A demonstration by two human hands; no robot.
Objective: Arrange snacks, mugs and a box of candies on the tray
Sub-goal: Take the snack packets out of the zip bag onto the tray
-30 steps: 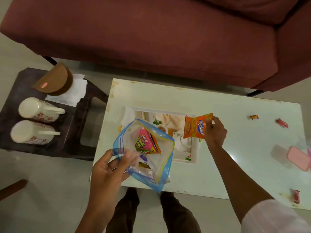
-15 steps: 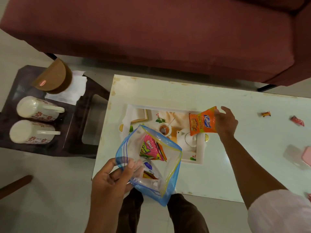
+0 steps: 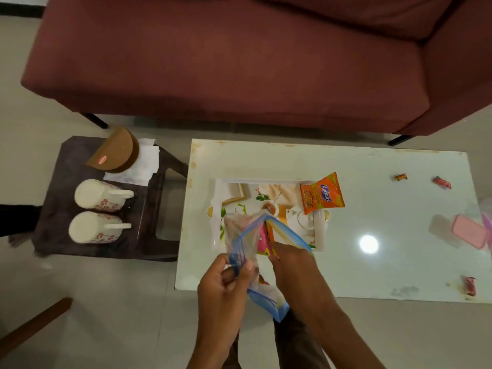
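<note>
An orange snack packet (image 3: 322,194) lies on the far right corner of the picture-printed tray (image 3: 266,180), which sits on the white table (image 3: 372,272). My left hand (image 3: 226,283) pinches the rim of a clear zip bag (image 3: 243,233) with a blue edge, held over the tray's near side. My right hand (image 3: 292,262) reaches into the bag's mouth; its fingertips are hidden among a pink packet (image 3: 262,239) and other snacks. Two white flowered mugs (image 3: 98,194) (image 3: 93,227) lie on their sides on the dark side table (image 3: 66,161) at the left. A pink box (image 3: 470,231) sits at the table's right edge.
Wrapped candies (image 3: 401,177) (image 3: 442,182) (image 3: 470,284) are scattered over the right part of the table. A brown half-round container (image 3: 117,150) and white napkins (image 3: 143,166) sit behind the mugs. A maroon sofa (image 3: 239,62) runs along the far side.
My right hand set the orange packet down on the tray's far right corner, let go, and came back into the bag. The bag mouth has narrowed.
</note>
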